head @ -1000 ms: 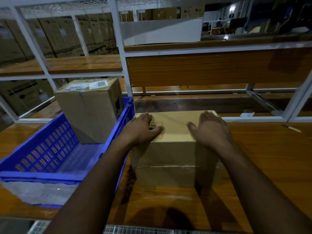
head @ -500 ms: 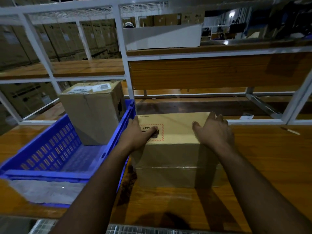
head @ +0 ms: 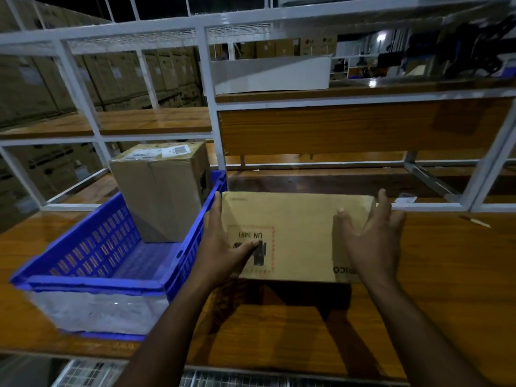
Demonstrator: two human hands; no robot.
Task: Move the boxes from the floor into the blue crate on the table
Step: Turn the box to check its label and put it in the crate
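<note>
Box [head: 296, 236] with the UN label sitting in both hands, lifted clear of the desk [head: 435, 263], shadow showing on the wood underneath. Hovering just right of the blue crate [head: 178, 255], left edge near the crate's right wall.

Left hand [head: 223, 244] grasping the left side, thumb lying across the printed label on top, fingers going down the side out of view. Right hand [head: 371, 238] clamping the right end, thumb on top, fingers wrapping the far corner.

Step in hand, by my read: carrying the second box over, mid-transfer, not yet above the rim.

Brown box [head: 162, 191] already standing upright in the crate's far end, taking up much of that half. Near half of the crate floor looking free.

Next move probably calling for: raising above the blue rim, shifting left, then lowering into the near half in front of the brown box. Likely needing to keep it level and watch the long side against the crate walls; fit looking tight, hard to judge from this angle.
</note>
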